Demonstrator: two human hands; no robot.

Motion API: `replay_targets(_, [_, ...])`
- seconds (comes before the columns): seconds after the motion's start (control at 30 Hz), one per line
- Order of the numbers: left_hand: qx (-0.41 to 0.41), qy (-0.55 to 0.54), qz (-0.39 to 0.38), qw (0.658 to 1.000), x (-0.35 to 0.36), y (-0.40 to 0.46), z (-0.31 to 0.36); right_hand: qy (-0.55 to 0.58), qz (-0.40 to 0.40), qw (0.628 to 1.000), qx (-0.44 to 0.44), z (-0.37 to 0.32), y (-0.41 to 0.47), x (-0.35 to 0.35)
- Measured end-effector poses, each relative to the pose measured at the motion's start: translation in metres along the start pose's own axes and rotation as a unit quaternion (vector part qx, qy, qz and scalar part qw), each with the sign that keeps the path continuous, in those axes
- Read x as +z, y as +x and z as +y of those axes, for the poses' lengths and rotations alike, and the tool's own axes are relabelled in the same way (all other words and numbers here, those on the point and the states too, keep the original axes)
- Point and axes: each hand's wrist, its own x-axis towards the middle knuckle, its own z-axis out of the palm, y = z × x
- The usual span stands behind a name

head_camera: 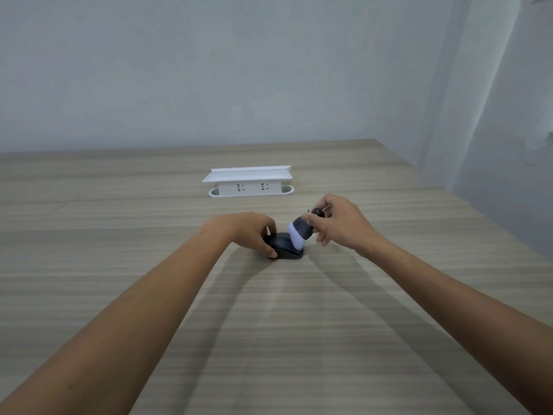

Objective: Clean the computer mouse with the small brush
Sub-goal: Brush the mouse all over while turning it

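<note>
A black computer mouse (284,249) lies on the wooden table (269,324) in the middle of the view. My left hand (251,232) grips its left side, thumb at the near edge and fingers over the far edge. My right hand (339,224) holds a small brush (300,232) with a dark body and white bristles. The brush is tilted, and its bristles touch the right part of the mouse's top. A dark knob at the brush's upper end shows between my fingers.
A white power strip with a flat shelf on top (250,181) stands farther back on the table. A grey wall rises behind it, and the table's right edge (466,202) runs diagonally toward me.
</note>
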Motion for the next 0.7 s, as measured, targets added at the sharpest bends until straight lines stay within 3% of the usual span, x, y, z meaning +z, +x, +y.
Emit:
replay_targets(0.2, [0.014, -0.016, 0.000, 1.000, 0.003, 0.000, -0.006, -0.006, -0.017, 1.000, -0.012, -0.001, -0.003, 0.015])
replay_targets(0.47, [0.013, -0.031, 0.014, 0.999, 0.006, 0.001, -0.008, -0.139, 0.018, 0.990, -0.024, 0.013, 0.007, 0.001])
replay_targets(0.7, [0.016, -0.010, 0.029, 0.999, 0.010, 0.004, -0.009, -0.085, 0.005, 0.995, -0.053, -0.002, 0.002, 0.024])
